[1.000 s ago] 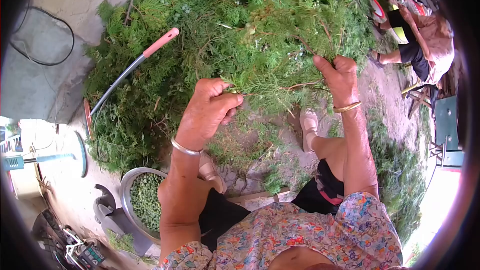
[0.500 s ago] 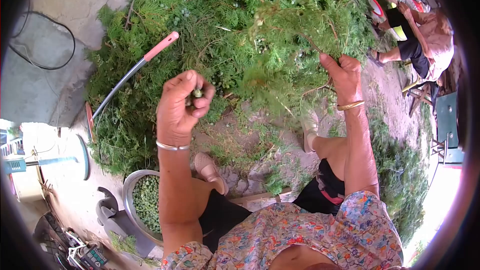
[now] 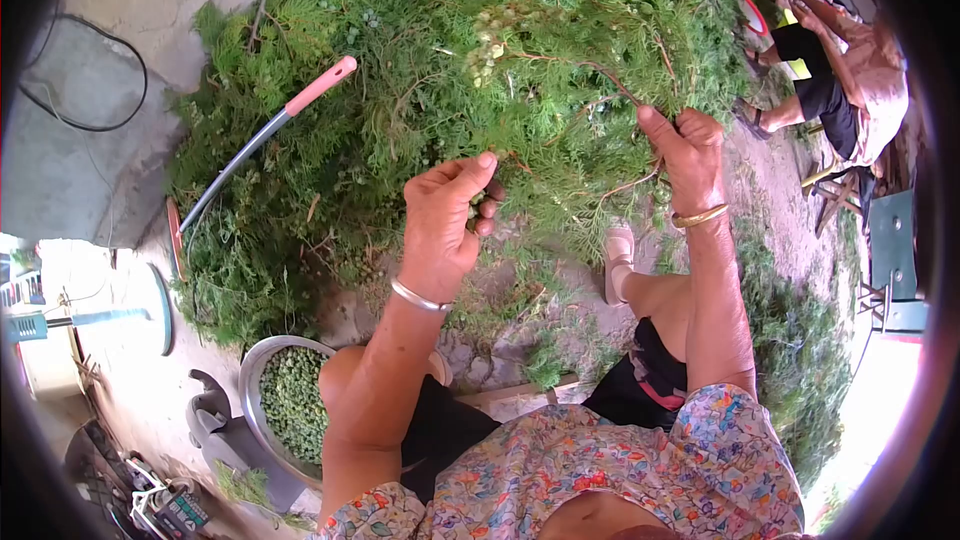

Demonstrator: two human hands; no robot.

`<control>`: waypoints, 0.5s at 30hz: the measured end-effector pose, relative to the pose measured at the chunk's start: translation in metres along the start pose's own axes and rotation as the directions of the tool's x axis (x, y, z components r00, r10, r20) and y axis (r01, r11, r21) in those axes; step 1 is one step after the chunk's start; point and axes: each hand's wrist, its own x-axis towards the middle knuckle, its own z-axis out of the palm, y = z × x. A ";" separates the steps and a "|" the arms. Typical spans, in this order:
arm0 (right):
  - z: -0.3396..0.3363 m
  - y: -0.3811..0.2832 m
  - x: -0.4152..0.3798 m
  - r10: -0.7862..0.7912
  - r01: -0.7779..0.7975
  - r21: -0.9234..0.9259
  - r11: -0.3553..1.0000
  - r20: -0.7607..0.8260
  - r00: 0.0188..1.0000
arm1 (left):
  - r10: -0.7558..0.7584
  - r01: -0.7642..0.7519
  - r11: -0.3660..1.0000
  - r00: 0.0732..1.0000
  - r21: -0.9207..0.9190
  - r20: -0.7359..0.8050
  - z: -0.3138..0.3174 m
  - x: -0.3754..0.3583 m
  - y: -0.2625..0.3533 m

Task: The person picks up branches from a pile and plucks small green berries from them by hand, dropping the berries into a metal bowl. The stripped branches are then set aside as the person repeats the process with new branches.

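Note:
A leafy cypress-like branch (image 3: pixel 570 62) extends up and left from my right hand (image 3: pixel 684 155), whose fingers are wrapped round its brown stem. Pale green cones hang at the branch's left tip. My left hand (image 3: pixel 450 208) is closed, thumb pointing up, beside the branch's lower left sprigs; small green pieces show between its curled fingers. Behind both hands lies a big heap of green branches (image 3: pixel 370 130). At the lower left, a round metal basin (image 3: pixel 252 392) holds many small green cones (image 3: pixel 290 403).
A curved tool with a pink handle (image 3: pixel 320 86) leans on the heap's left side. Another person (image 3: pixel 860 90) sits at the upper right. A grey stool-like object (image 3: pixel 235 445) stands beside the basin. Green panels (image 3: pixel 893 245) are at the far right.
My left hand has moved right and slightly down, toward the branch. The branch has steadied and its cone-bearing tip has shifted left; my right hand has hardly moved.

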 end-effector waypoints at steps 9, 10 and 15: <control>0.001 0.004 -0.001 -0.016 0.018 -0.057 0.998 0.034 0.999 | -0.037 0.023 0.986 0.996 0.164 0.082 -0.001 -0.003 0.009; 0.000 0.005 0.000 -0.033 0.035 -0.086 0.996 0.031 0.999 | -0.037 0.028 0.993 0.996 0.113 0.077 -0.004 -0.002 0.008; -0.003 -0.002 0.001 0.032 -0.028 -0.183 0.983 0.017 0.999 | -0.139 0.151 0.984 0.982 -0.094 0.127 -0.016 0.007 0.010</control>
